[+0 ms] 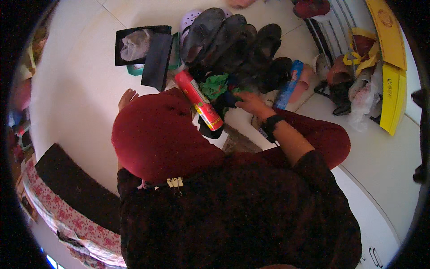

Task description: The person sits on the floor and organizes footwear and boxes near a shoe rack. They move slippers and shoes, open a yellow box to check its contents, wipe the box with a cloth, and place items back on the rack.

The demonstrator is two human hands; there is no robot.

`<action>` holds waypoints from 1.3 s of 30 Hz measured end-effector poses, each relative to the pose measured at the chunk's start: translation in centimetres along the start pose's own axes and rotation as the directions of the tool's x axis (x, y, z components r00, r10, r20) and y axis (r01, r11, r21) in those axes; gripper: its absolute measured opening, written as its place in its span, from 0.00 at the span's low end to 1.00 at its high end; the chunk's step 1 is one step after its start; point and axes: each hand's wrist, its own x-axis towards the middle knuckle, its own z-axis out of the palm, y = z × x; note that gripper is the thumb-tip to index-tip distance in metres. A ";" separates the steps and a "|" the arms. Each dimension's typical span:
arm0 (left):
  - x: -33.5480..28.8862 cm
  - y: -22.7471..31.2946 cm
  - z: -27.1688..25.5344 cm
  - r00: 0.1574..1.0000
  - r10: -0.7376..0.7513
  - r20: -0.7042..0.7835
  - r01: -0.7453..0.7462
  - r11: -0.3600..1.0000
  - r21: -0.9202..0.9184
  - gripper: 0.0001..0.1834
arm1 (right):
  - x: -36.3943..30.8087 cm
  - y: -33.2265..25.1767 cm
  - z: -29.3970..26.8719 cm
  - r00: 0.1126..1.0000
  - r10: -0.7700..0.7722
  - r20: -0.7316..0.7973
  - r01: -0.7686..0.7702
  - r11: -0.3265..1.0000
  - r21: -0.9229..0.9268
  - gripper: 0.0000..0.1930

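Note:
My left hand (128, 98) shows beyond my left knee, its fingers stretched out near the floor; the knee hides the rest of it. My right hand (253, 105), with a black band on the wrist, reaches in between my knees. Its fingers close at a small dark blue item (230, 99), too unclear to name. Left of that item a red cylindrical can (199, 101) lies tilted against my left leg. A crumpled green plastic bag (215, 86) sits between the can and several dark shoes (224, 40).
An open black box (120, 57) holds a greyish wrapped bundle (136, 45). At the right are a blue tube-shaped can (289, 84), pink slippers (302, 83), a metal rack (333, 36) with footwear, and a yellow box (392, 98). A dark mat (76, 188) lies lower left.

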 end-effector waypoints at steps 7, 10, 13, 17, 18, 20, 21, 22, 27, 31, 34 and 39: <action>-11.0 13.4 -4.5 0.957 -0.114 -0.267 0.092 0.992 -0.091 0.28 | 2.3 3.4 6.2 0.893 0.267 -0.361 -0.292 0.956 -0.015 0.35; -18.9 22.5 -2.1 0.983 0.142 -0.120 -0.154 0.983 -0.099 0.28 | 2.8 5.1 6.7 0.888 0.390 -0.243 -0.365 0.920 0.145 0.29; -23.7 29.8 3.5 0.917 0.400 -0.002 -0.397 0.910 0.116 0.27 | 3.1 6.1 7.5 0.920 0.278 -0.276 -0.271 0.960 0.065 0.22; -27.3 35.7 12.5 0.822 0.557 0.121 -0.570 0.798 0.198 0.28 | 3.3 6.3 6.3 0.979 0.167 -0.120 -0.175 0.983 -0.058 0.22; -27.8 35.9 14.8 0.770 0.581 0.266 -0.629 0.761 0.158 0.28 | 3.4 6.0 4.8 0.972 0.234 -0.018 -0.235 0.970 -0.063 0.24; -28.3 36.7 19.2 0.728 0.504 0.466 -0.618 0.776 0.126 0.26 | 2.8 4.4 1.2 0.985 0.153 -0.078 -0.146 0.985 0.087 0.24; -28.6 35.7 21.2 0.657 0.502 0.563 -0.692 0.697 0.186 0.26 | 2.2 3.2 -1.1 0.984 0.148 -0.102 -0.133 0.981 0.138 0.25; -28.4 34.9 23.4 0.590 0.472 0.655 -0.717 0.679 0.158 0.26 | 1.5 1.7 -3.7 0.988 0.132 -0.076 -0.102 0.944 0.313 0.23; -27.7 28.6 32.5 0.566 0.283 0.774 -0.627 0.758 0.181 0.29 | -6.4 -6.1 -16.1 0.996 -0.002 -0.085 0.071 0.564 0.823 0.18; -28.3 24.9 36.2 0.554 0.079 0.829 -0.566 0.766 0.305 0.35 | -11.2 -10.0 -20.9 0.943 -0.023 -0.331 0.298 0.499 0.814 0.16; -28.6 24.4 38.3 0.464 0.044 0.885 -0.503 0.835 0.222 0.36 | -13.2 -11.9 -23.2 0.921 0.002 -0.390 0.341 0.481 0.808 0.16; -29.3 24.6 42.0 0.528 0.117 0.841 -0.283 0.958 0.044 0.26 | -15.3 -16.2 -24.9 0.562 -0.173 -0.809 0.383 0.921 0.069 0.19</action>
